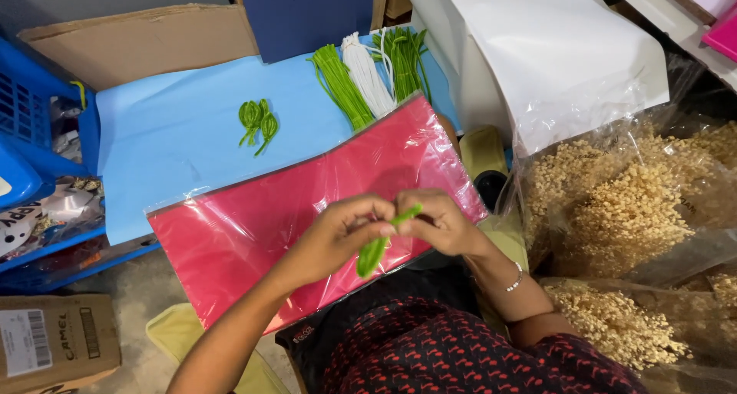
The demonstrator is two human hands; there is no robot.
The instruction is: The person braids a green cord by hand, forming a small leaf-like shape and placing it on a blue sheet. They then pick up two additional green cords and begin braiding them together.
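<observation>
Green pipe-cleaner loop [375,250]: fuzzy, bent into a narrow leaf shape; long axis slanted, rounded end down-left toward the lap, thin stem end up-right; held in the air above the near edge of the red sheet pack [253,225].
Left hand [339,231]: closed, fingertips pinching the loop near its upper part.
Right hand [439,224]: closed, gripping the stem end; fingertips hidden behind the knuckles; beaded bracelet at the wrist.
Red sheet pack: flat, rectangular, in glossy clear wrap; resting partly on the light blue sheet [169,141].
Finished green loops [257,122]: small cluster on the blue sheet, well apart from the hands.
Bundles at far edge: straight green stems [339,87], white stems [367,73], darker green stems [403,56].
Clear bags of beige dried sprigs [622,202]: right, partly cut off.
Cardboard box [54,340]: lower left, cut off.
</observation>
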